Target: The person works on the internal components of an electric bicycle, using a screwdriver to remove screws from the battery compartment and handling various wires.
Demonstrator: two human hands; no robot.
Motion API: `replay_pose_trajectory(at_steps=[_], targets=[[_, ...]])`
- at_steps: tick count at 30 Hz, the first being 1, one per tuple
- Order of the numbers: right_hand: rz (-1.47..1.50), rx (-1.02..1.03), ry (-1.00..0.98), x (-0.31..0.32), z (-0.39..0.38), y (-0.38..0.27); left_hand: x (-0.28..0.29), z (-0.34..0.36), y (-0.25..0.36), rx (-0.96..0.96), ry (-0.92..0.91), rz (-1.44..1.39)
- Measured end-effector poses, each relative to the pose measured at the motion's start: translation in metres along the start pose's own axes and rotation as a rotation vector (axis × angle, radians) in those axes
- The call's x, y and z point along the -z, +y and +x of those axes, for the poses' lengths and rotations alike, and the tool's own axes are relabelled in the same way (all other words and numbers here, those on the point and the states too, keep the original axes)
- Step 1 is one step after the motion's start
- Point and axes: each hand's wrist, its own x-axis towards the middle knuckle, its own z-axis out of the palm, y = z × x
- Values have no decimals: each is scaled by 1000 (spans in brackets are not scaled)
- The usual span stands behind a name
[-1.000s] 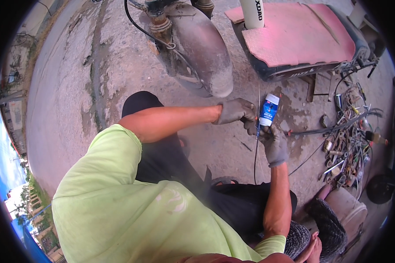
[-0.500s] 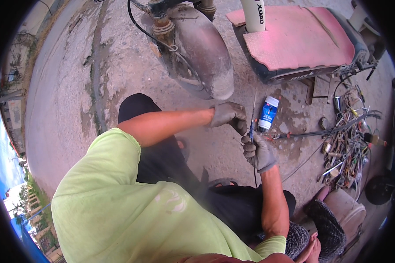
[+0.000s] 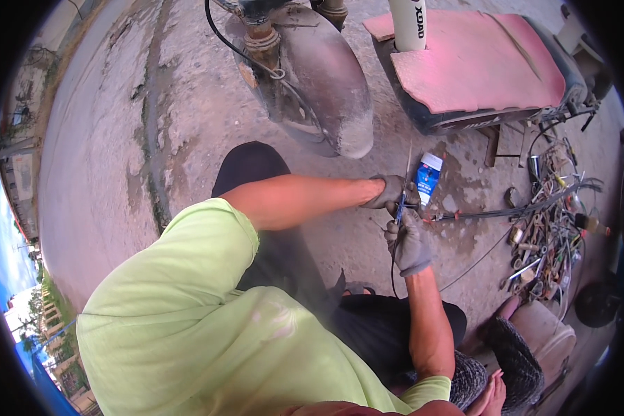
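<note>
My left hand [image 3: 392, 191], in a grey glove, has its fingers closed at a thin cable [image 3: 408, 163] with a short blue section; part of them is hidden. My right hand [image 3: 409, 243], also gloved, grips the same cable just below, fingers curled round it, and the cable's black length hangs down past it. Just right of the hands a blue and white squeeze tube [image 3: 428, 177] lies on the ground. Thin black cables [image 3: 485, 213] with red ends run right from beside my right hand.
A rusty, dusty mudguard and fork [image 3: 326, 83] stand ahead, a scooter body with pink mat [image 3: 478, 66] at upper right. A pile of tools and parts [image 3: 541, 236] lies right. At lower right sits another person with hands [image 3: 492, 395] together, beside a grey container [image 3: 548, 326].
My left hand drew back from the cable, then moved right and down onto it. My right hand has shifted down and left along the cable, away from the blue tube.
</note>
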Motion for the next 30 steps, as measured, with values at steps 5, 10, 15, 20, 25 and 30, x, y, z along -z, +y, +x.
replay_pose_trajectory(at_steps=[5,10,15,20,25,30], targets=[[-521,499,204,-3,-1,4,10,19,-12,-80,6,-44],[-574,705,282,-14,-10,-7,-7,-9,19,-125,-74,144],[-671,731,222,-17,-20,-18,-8,-52,46,-27,109,386],[-738,753,249,-19,-24,-15,0,-95,77,46,169,941],[-827,647,110,-26,-25,-18,-42,-135,97,-193,400,990],[-838,655,84,-12,-16,-17,-34,-133,86,-472,265,1066]])
